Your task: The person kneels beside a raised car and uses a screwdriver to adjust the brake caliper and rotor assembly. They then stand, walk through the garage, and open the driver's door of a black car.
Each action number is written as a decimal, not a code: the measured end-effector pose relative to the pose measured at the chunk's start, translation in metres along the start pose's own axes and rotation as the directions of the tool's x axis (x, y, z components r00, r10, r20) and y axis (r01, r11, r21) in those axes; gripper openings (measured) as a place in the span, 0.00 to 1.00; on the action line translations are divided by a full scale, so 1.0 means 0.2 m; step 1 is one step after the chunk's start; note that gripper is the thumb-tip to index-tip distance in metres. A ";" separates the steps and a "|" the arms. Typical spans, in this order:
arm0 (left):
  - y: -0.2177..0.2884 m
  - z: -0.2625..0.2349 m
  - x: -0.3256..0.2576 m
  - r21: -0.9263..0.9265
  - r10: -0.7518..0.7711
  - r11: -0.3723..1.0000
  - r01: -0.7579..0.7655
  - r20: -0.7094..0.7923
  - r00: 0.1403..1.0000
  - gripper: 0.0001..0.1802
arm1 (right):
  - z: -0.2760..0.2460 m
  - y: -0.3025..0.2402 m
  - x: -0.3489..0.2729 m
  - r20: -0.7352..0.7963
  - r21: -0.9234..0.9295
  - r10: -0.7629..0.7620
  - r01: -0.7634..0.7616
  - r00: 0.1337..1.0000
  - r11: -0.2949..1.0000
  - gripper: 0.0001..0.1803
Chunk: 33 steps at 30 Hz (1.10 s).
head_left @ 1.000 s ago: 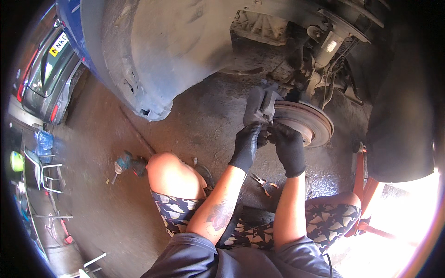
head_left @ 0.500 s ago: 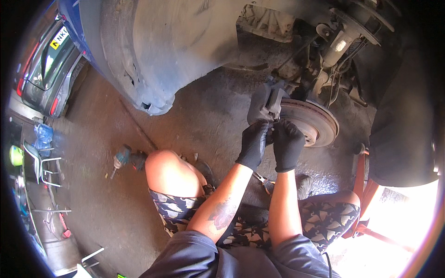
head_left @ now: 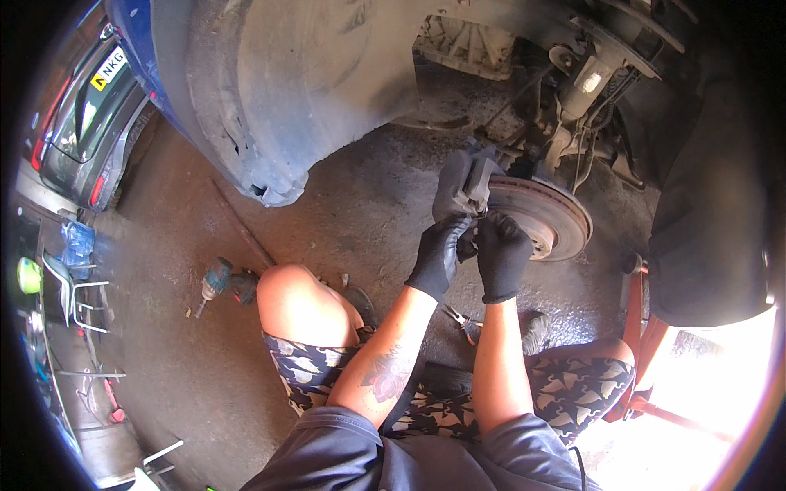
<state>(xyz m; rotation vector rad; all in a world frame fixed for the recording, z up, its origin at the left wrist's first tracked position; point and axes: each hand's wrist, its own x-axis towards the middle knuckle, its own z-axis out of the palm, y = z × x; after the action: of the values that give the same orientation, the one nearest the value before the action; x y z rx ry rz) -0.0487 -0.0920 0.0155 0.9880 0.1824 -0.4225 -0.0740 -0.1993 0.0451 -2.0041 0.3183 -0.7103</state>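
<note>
Both of my hands wear black gloves and meet at the near end of the grey brake caliper (head_left: 453,186). My left hand (head_left: 440,255) is closed, with thumb and fingers pinched just below the caliper. Close against its right side, my right hand (head_left: 503,258) is also closed, knuckles up, in front of the brake disc (head_left: 571,219). Whatever the fingertips grip is hidden by the gloves. The disc has a rusty rim and sits to the right of the caliper. Behind it rises the suspension strut (head_left: 591,83).
A blue car's wheel arch liner (head_left: 303,82) hangs overhead. Pliers (head_left: 468,327) lie on the floor between my forearms. A teal power driver (head_left: 216,278) and a long bar (head_left: 239,222) lie at left. An orange-red metal stand (head_left: 634,307) is at right. Another car (head_left: 86,131) stands far left.
My hands have shifted slightly left and a little apart, still closed below the caliper. The pliers between my forearms show more fully.
</note>
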 end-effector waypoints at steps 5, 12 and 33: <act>-0.04 0.08 -0.02 0.026 0.188 0.982 -0.187 -0.094 0.978 0.12 | -0.04 0.02 0.02 0.094 -0.023 0.031 -0.029 0.995 0.999 0.08; -0.08 0.11 0.01 -0.098 0.157 0.979 -0.176 -0.182 0.971 0.13 | -0.04 0.08 0.04 0.107 -0.200 -0.195 0.213 0.975 0.956 0.07; -0.15 0.07 0.05 -0.221 0.109 0.962 -0.162 -0.235 0.966 0.14 | -0.07 0.04 -0.08 0.461 0.256 -0.090 -0.035 0.883 0.966 0.18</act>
<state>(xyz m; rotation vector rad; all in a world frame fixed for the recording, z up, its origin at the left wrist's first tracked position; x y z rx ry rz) -0.0523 -0.1202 -0.0042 0.8021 0.3562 -0.1574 -0.0951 -0.2059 0.0377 -1.8588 -0.0911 -0.2450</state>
